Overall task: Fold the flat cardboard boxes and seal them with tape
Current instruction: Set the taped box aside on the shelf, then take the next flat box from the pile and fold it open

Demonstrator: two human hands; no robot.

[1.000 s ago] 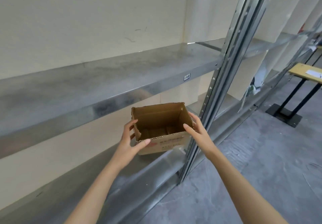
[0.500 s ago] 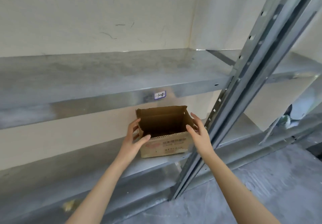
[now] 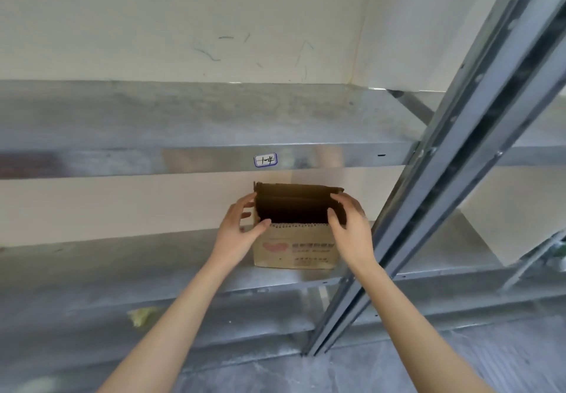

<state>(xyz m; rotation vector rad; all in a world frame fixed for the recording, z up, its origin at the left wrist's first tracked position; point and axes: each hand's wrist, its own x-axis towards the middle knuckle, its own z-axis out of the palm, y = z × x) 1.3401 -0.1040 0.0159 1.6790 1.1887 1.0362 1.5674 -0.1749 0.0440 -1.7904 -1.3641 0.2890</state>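
A small brown cardboard box [image 3: 294,248] stands upright with its top open on the lower metal shelf [image 3: 153,267]. Red and grey print marks its front face, and its inside is dark. My left hand [image 3: 235,233] clasps the box's left front corner, thumb on the front rim and fingers along the left wall. My right hand [image 3: 352,227] grips the right wall, thumb at the rim and fingers over the top edge. No tape is in view.
An upper metal shelf [image 3: 183,117] with a small handwritten label [image 3: 266,159] hangs just above the box. A slanted steel upright [image 3: 459,147] stands close to my right hand. A yellowish scrap [image 3: 141,316] lies on the lowest level, above the grey floor [image 3: 398,371].
The box has gone further back under the upper shelf and now rests on the lower shelf. My view has come closer and lower. Both hands stay on the box's sides.
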